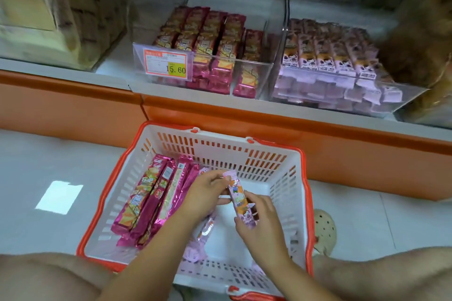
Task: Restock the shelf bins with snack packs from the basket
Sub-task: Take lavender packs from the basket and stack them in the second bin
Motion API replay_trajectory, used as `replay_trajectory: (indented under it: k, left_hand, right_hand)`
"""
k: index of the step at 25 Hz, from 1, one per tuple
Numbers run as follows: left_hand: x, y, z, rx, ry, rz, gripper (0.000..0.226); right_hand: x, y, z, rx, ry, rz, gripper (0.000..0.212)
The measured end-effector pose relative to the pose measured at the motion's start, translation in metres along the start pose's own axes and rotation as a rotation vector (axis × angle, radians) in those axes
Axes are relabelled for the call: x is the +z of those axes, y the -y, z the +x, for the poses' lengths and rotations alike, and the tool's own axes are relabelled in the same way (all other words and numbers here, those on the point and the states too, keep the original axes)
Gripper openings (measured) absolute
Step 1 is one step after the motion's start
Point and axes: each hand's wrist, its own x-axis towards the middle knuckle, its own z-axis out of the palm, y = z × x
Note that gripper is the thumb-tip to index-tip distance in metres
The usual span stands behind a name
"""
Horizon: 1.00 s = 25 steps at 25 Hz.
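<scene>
Two grips hold one lilac pack (238, 199) over the basket (289, 193), left grip (208, 193) pinching its top, right grip (259, 225) its bottom; carry it level to the right bin (342, 95), seemingly its match.

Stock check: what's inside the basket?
Inside the white basket: magenta snack packs lying along its left side, lilac snack packs on its floor. The left hand and right hand hold one lilac pack above them. The forearms cover part of the floor; lilac count unclear.

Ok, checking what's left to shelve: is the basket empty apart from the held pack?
No, several magenta packs lie in the basket, along its left side.
</scene>
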Motion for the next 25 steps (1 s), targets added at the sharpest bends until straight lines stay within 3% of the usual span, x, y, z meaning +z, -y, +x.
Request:
replay_trajectory:
  k: [13,16,19,22,25]
  left_hand:
    - [0.014,-0.031,-0.021,0.082,-0.048,-0.049,0.021]
    - [0.026,-0.077,-0.030,0.278,-0.056,-0.055,0.021]
    - [0.037,-0.143,-0.041,0.634,-0.125,0.063,0.029]
    - [0.048,-0.196,-0.034,0.899,-0.228,0.419,0.040]
    - [0.062,-0.223,-0.009,0.923,-0.342,0.707,0.055]
  right_hand:
    - [-0.019,0.021,-0.003,-0.001,-0.075,0.062,0.055]
    - [-0.054,0.052,0.013,-0.056,-0.238,0.155,0.053]
    - [-0.128,0.094,0.042,-0.199,-0.471,0.170,0.049]
    - [-0.214,0.119,0.076,-0.297,-0.644,0.021,0.038]
    - [-0.270,0.123,0.115,-0.171,-0.681,-0.261,0.037]
